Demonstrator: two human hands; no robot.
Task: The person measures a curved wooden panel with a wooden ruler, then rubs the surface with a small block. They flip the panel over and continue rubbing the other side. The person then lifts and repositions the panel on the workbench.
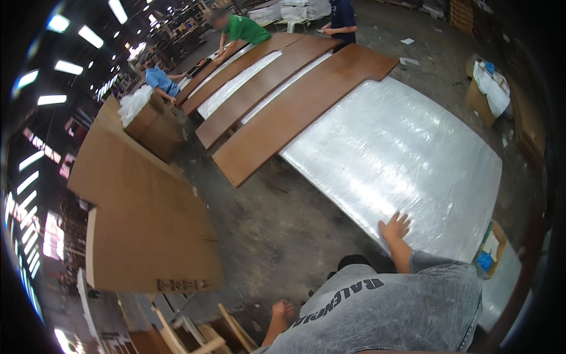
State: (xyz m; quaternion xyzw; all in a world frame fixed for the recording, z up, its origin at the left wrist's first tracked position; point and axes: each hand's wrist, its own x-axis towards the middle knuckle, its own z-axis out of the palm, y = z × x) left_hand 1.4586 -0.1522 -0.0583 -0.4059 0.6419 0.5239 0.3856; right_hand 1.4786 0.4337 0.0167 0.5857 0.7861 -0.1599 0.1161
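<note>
My right hand (395,226) lies with fingers spread on a large panel wrapped in clear plastic film (383,159), close to its near edge. My left hand (282,309) hangs low beside my body, its fingers curled in and nothing visible in them. It touches neither the panel nor the boards. Past the wrapped panel, a long brown wooden board (306,112) lies next to its far edge. More brown boards (265,88) rest in a row beyond, with shiny film-wrapped surfaces showing between them.
Tall cardboard (141,206) stands at left, near a carton (154,125) topped with plastic. Wooden pieces (200,336) lie below it. A box with blue material (490,252) sits at right, another carton (488,97) farther back. People in green (244,29), light blue (164,79) and navy (343,15) stand around the boards.
</note>
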